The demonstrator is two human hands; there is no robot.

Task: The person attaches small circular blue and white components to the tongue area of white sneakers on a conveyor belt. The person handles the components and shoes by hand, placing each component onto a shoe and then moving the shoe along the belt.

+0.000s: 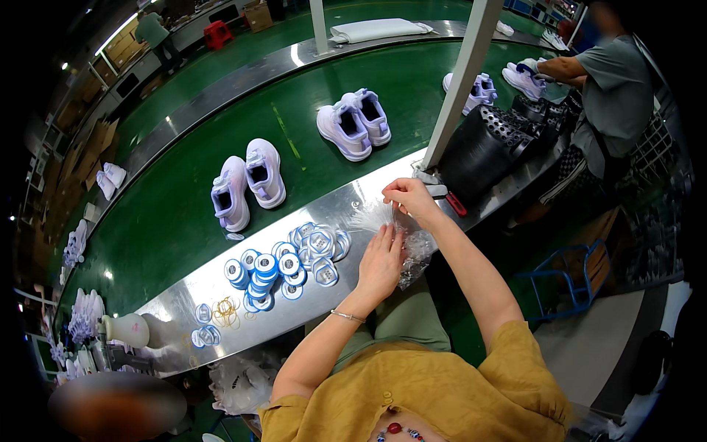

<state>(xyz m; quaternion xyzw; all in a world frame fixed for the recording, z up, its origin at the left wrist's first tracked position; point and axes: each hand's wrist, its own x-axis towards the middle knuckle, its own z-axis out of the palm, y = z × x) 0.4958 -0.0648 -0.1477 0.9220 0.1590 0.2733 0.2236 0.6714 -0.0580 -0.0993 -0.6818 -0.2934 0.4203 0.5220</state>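
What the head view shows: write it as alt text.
A person's left hand and right hand work at a fan of clear strands over a metal counter, beside piled blue-and-white discs. Beyond, pale lavender sneakers stand in pairs on a green surface.

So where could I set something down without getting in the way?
The green surface between the nearest shoe pair and the next pair rightward, bare but for a yellow streak. Also the metal counter between the tan loops and that surface. It's crowded around the blue-and-white discs and where the left hand and right hand meet clear plastic.
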